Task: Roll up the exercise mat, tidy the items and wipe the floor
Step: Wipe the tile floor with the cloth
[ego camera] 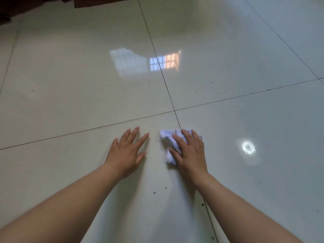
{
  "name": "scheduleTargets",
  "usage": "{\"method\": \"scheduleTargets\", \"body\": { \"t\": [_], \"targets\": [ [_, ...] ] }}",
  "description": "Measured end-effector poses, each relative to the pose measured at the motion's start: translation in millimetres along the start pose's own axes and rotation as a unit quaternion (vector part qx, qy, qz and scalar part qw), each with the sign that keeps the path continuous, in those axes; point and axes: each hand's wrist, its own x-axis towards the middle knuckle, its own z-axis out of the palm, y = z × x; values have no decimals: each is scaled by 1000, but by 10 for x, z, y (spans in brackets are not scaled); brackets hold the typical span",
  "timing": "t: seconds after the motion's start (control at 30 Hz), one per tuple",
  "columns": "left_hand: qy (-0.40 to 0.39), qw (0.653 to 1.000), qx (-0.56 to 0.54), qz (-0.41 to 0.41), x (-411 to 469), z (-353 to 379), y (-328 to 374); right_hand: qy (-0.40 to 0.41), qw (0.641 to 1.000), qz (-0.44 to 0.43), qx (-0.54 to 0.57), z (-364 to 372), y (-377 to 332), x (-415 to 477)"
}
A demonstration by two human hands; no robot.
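Two bare forearms are reaching in from the bottom edge, closest to the camera, and stretching forward over a glossy, pale tiled floor point(228, 50) that is filling the whole view. Dark grout lines are crossing the floor and meeting just beyond the hands, and a bright window reflection is shining on the tiles farther out, with a small round glare spot lying to the right of the right hand. Along the top left edge, something dark is showing, too cut off to identify. At the end of the left arm, the left hand point(125, 151) is lying palm down on the tile with fingers spread and extended, holding nothing. Just beside it, the right hand point(190, 153) is pressing flat on a crumpled white cloth point(171, 142), fingers laid over the top rather than curled around it; the cloth is sitting on the floor across a grout line, sticking out to the left of and beyond the fingers. A few tiny dark specks are scattered on the tiles, some between the two forearms and others farther away.
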Motion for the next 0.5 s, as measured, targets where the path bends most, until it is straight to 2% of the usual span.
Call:
{"method": "scheduleTargets", "body": {
  "t": [0.27, 0.37, 0.5],
  "targets": [
    [143, 985, -94, -18, 1159, -406, -191, 1, 998, 55, -16, 120, -107, 802],
    [150, 979, -127, -57, 1499, -420, -265, 7, 997, 71, -22, 186, -161, 1179],
    [158, 979, -104, -79, 1545, -188, -335, 43, 997, 57, -10, 256, -122, 1638]
  ]
}}
